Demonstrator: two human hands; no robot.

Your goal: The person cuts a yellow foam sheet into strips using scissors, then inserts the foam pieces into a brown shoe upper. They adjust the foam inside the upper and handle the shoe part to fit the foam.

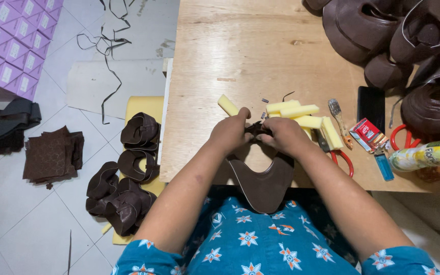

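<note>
Together both hands [258, 133] pinch brown leather piece [263, 183].

Bright, even overhead light, soft shadows, sharp focus throughout, mild wide-angle bending at the edges.

At ten o'clock on the floor I see a stack of purple boxes [7, 43], each with a small white label. Over at three o'clock on the table [260, 56], a small red-and-white packet [367, 133] lies flat; just past it a clear bottle [426, 155] with a green-and-yellow label and orange cap lies on its side. Above the packet, a dark phone screen [371, 107] lies blank.
</note>
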